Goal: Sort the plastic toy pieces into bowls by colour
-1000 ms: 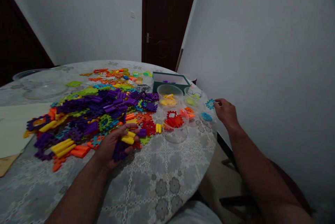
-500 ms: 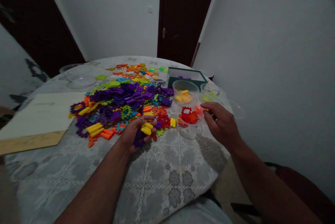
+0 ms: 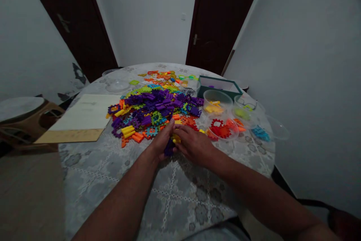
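Observation:
My left hand (image 3: 163, 141) rests palm up at the near edge of a big pile of plastic building pieces (image 3: 153, 107), cupped around several yellow and purple pieces (image 3: 172, 144). My right hand (image 3: 193, 144) lies right against it, its fingers curled over those same pieces in the left palm. I cannot make out which piece the right fingers pinch. The pile is mostly purple, with yellow, orange, green and blue parts mixed in.
Clear tubs stand to the right: red pieces (image 3: 222, 131), yellow pieces (image 3: 216, 103), green pieces (image 3: 242, 112), blue pieces (image 3: 261, 134). A green box (image 3: 218, 85) sits behind them. A pale board (image 3: 84, 115) lies left on the round table (image 3: 175, 196). A wooden stool (image 3: 25, 120) stands far left.
My right hand let go of a blue piece at the far right tubs and swung left to meet my left hand. The left hand stayed on its handful. The view turned left.

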`<action>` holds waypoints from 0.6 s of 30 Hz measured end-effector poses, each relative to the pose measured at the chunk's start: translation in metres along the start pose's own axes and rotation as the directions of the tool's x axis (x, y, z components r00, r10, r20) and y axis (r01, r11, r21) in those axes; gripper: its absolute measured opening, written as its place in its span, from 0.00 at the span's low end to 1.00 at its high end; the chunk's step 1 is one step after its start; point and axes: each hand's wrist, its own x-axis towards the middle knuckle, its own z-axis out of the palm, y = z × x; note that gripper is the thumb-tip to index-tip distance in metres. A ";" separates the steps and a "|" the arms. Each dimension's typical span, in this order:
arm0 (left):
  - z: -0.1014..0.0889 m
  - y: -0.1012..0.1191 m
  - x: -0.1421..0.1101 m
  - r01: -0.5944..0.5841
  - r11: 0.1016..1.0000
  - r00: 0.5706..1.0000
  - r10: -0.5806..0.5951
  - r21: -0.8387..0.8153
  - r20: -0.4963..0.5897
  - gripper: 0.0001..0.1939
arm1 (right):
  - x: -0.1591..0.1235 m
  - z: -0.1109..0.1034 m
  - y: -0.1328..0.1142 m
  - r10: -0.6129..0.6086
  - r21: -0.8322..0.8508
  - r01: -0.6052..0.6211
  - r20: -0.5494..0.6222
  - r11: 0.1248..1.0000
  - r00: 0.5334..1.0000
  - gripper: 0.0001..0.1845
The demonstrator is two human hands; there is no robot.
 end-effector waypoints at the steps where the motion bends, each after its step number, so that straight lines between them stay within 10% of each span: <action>1: 0.000 0.000 0.000 -0.009 0.999 1.000 0.009 0.035 0.011 0.22 | 0.001 0.002 0.001 0.016 -0.001 -0.016 0.004 1.000 1.000 0.24; 12: -0.001 0.002 -0.001 0.016 0.997 1.000 -0.017 0.071 0.017 0.21 | 0.001 -0.042 0.033 0.090 0.213 -0.063 -0.117 0.975 0.989 0.04; 18: 0.000 0.010 -0.003 0.017 1.000 1.000 -0.017 -0.024 0.002 0.21 | 0.020 -0.095 0.130 0.293 -0.045 -0.361 -0.494 0.931 0.819 0.06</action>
